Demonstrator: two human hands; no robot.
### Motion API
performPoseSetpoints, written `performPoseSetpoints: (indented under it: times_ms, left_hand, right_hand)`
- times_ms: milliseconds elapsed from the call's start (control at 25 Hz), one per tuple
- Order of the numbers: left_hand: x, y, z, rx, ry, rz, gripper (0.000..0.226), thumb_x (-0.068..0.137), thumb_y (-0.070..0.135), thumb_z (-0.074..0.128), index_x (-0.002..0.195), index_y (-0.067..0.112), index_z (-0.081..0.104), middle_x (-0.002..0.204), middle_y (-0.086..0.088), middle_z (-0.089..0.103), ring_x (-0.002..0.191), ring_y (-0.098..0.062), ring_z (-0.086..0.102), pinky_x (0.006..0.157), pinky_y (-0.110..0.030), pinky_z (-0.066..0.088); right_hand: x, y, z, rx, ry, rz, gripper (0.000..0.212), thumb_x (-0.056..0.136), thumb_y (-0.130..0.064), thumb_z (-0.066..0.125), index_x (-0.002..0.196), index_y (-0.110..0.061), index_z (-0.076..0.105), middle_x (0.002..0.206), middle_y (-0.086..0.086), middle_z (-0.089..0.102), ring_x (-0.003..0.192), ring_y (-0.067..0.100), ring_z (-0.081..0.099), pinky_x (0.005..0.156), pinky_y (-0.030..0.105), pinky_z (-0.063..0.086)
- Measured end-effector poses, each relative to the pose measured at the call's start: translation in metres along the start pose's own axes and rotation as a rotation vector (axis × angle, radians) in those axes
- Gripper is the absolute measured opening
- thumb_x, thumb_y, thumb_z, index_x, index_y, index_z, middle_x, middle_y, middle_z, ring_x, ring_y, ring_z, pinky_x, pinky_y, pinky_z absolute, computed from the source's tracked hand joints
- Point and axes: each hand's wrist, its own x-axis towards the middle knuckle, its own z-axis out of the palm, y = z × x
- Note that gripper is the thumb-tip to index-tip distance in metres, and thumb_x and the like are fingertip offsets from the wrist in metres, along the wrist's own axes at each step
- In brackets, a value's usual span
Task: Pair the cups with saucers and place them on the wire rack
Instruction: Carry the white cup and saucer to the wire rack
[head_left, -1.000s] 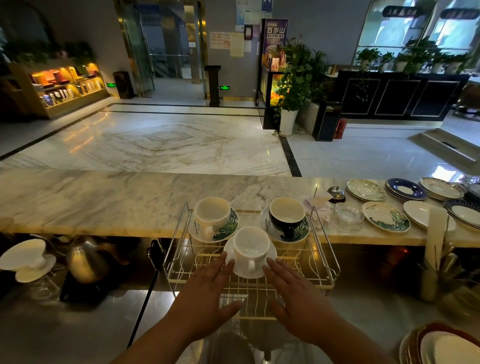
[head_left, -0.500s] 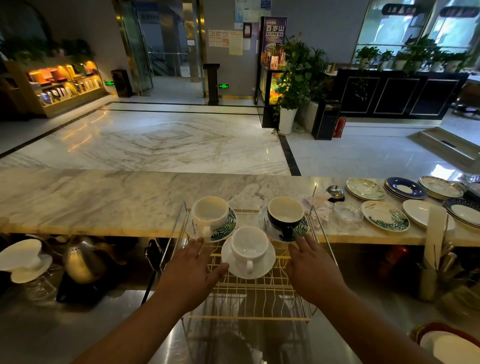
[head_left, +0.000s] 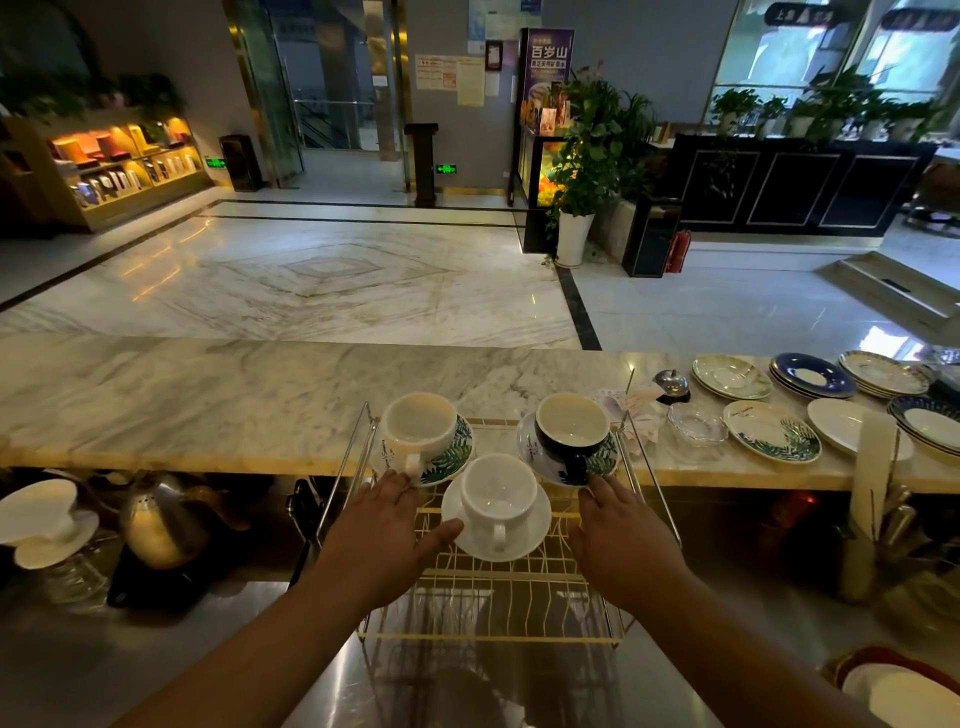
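Reaching forward, both hands sit low over the gold wire rack (head_left: 493, 597), palms down, fingers spread, neither closed on anything.

Left hand (head_left: 379, 540): fingertips at the near edge of the leaf-print saucer (head_left: 451, 457) under the cream cup (head_left: 420, 427); thumb touches the left rim of the plain white saucer (head_left: 535, 535). Not gripping it.

Right hand (head_left: 618, 540): fingertips at the near rim of the second leaf-print saucer (head_left: 602, 463), which carries the black cup (head_left: 570, 434). Contact vs. just beside: cannot tell.

Rack contents, three pairs, all cups upright:
- cream cup on leaf saucer, back left, handle toward the camera
- black cup with pale interior on leaf saucer, back right
- white cup (head_left: 498, 496) on white saucer, front centre, between the hands, handle toward the camera

Rack stands on the steel worktop (head_left: 156, 665), its far end against the marble counter (head_left: 208, 400).

On the counter, right of the rack: loose saucers, well apart from the hands. Leaf-print one (head_left: 772, 431), plain white one (head_left: 841, 426), blue-rimmed stack (head_left: 811, 375), pale patterned one (head_left: 730, 376), glass dish (head_left: 696, 423), service bell (head_left: 671, 385).

Left, under the counter edge: metal kettle (head_left: 161, 525), white ceramic dripper (head_left: 41, 514).
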Motion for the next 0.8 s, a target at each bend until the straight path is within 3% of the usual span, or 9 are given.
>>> performPoseSetpoints:
  times_ms: [320,400,480,520,600,720,800]
  left_hand:
    - [0.0,-0.002,0.002,-0.025,0.02,0.013,0.1,0.087,0.089,0.011,0.151,0.018,0.04,0.162,-0.009,0.036,0.149,-0.024,0.03,0.122,-0.045,0.024]
    - [0.002,-0.006,0.0,-0.047,0.008,0.014,0.092,0.091,0.085,0.018,0.149,0.02,0.045,0.159,-0.007,0.041,0.147,-0.024,0.035,0.12,-0.046,0.028]
    - [0.008,-0.008,-0.005,-0.066,0.069,0.024,0.068,0.098,0.073,0.031,0.131,0.023,0.063,0.138,-0.002,0.06,0.128,-0.023,0.053,0.107,-0.043,0.046]
    - [0.011,-0.009,-0.009,-0.069,0.135,-0.001,0.056,0.099,0.066,0.036,0.114,0.024,0.071,0.117,0.001,0.068,0.11,-0.019,0.062,0.091,-0.039,0.054]
    - [0.018,-0.008,-0.019,-0.108,0.243,-0.146,0.045,0.095,0.061,0.042,0.082,0.028,0.069,0.08,0.009,0.065,0.075,-0.008,0.062,0.061,-0.032,0.05]
    - [0.028,-0.002,-0.027,-0.24,0.217,-0.3,0.035,0.09,0.069,0.05,0.075,0.037,0.054,0.071,0.013,0.061,0.065,-0.002,0.056,0.051,-0.026,0.038]
    - [0.033,0.002,-0.027,-0.262,0.209,-0.285,0.033,0.09,0.067,0.053,0.074,0.038,0.055,0.071,0.012,0.062,0.065,-0.005,0.057,0.051,-0.026,0.037]
  right_hand:
    - [-0.002,0.001,0.006,0.012,0.044,-0.006,0.064,0.1,-0.053,0.027,0.149,-0.013,0.04,0.161,0.011,0.034,0.151,0.027,0.022,0.121,0.046,0.024]
    - [-0.002,0.0,0.002,0.032,0.057,-0.011,0.059,0.1,-0.05,0.031,0.144,-0.014,0.047,0.156,0.01,0.042,0.148,0.027,0.029,0.118,0.046,0.031]
    - [0.001,0.003,-0.004,0.086,0.15,-0.002,0.046,0.097,-0.047,0.036,0.123,-0.019,0.062,0.131,0.005,0.062,0.128,0.022,0.052,0.101,0.039,0.049]
    - [0.003,0.004,-0.009,0.162,0.218,0.045,0.038,0.095,-0.046,0.038,0.109,-0.023,0.065,0.112,0.0,0.066,0.109,0.016,0.06,0.087,0.032,0.054]
    - [0.011,0.006,-0.018,0.402,0.318,0.223,0.021,0.092,-0.046,0.048,0.089,-0.029,0.061,0.083,-0.009,0.063,0.073,0.006,0.062,0.06,0.024,0.049]
    - [0.026,0.004,-0.027,0.772,0.245,0.446,0.02,0.091,-0.049,0.062,0.077,-0.035,0.058,0.065,-0.007,0.067,0.048,0.006,0.065,0.042,0.026,0.05]
    - [0.032,0.001,-0.027,0.824,0.158,0.44,0.025,0.092,-0.046,0.064,0.072,-0.031,0.064,0.061,-0.003,0.07,0.048,0.006,0.066,0.046,0.034,0.059]
